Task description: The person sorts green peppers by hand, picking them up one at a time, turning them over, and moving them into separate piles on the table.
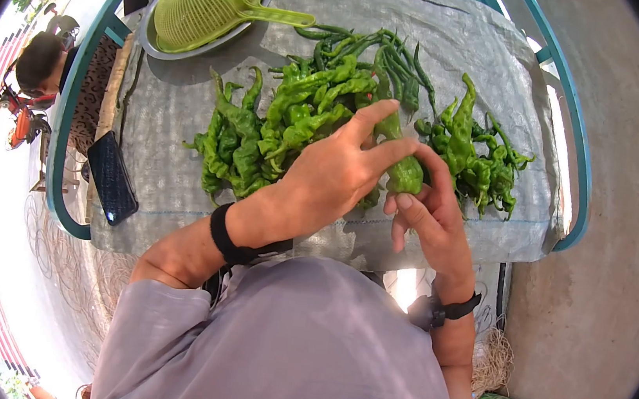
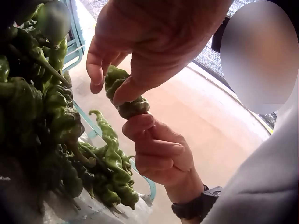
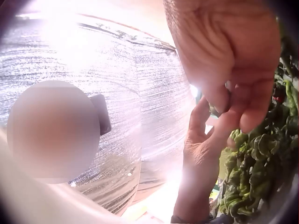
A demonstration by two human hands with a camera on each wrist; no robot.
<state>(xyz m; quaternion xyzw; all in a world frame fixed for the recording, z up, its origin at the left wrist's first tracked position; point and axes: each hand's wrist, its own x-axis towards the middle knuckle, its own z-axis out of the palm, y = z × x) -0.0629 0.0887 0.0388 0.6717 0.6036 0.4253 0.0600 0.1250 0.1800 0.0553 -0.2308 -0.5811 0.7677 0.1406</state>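
A green pepper (image 1: 405, 175) is held between both hands above the front of the table. My left hand (image 1: 332, 171) holds its upper part between thumb and fingers; in the left wrist view the thumb lies across the pepper (image 2: 133, 106). My right hand (image 1: 434, 216) pinches the pepper's near end with thumb and fingertips. In the right wrist view the hands hide most of the pepper. Behind them lies a pile of curly green peppers (image 1: 298, 110), with thin long peppers (image 1: 403, 75) at its back and a smaller pile (image 1: 481, 167) to the right.
A green strainer (image 1: 207, 9) rests in a metal bowl (image 1: 149, 34) at the back left. A dark phone (image 1: 112, 180) lies at the table's left edge. Teal rails (image 1: 578, 142) flank the covered table (image 1: 174, 226). A person (image 1: 40, 61) is beyond the left side.
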